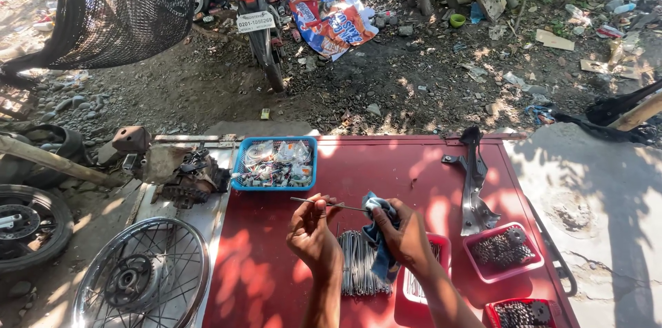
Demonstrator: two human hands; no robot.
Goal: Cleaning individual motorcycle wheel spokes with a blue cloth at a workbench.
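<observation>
Left hand: I see my left hand [314, 231] closed around one end of a thin metal spoke [327, 204], fingers pinched on it, holding it level above the desk.
Right hand: my right hand [407, 235] is closed on a blue cloth [379, 228], which is bunched around the right end of the spoke — the cloth hangs down past the wrist.
Spoke: it runs left to right between the two hands, its free tip sticking out to the left of the left hand.
Spoke pile: a bundle of loose spokes [358, 262] lies on the desk right under and between my hands, pointing near to far.
Desk: a red desk [262, 273] in dappled sunlight carries everything.
Blue basket: a blue basket [243, 162] of small bagged parts sits at the far left of the desk, well apart from my hands.
Red trays: one red tray [441, 242] lies just right of my right hand, partly hidden by it; another red tray [483, 269] with a chain and sprocket sits further right, and a third [493, 311] shows at the near right corner.
Metal bracket: a grey bracket [474, 183] lies on the right side of the desk, far of the trays.
Wheel: a spoked wheel [141, 276] lies left of the desk, near side.
Motorcycle: a motorcycle [258, 17] stands on the dirt well beyond the desk.
</observation>
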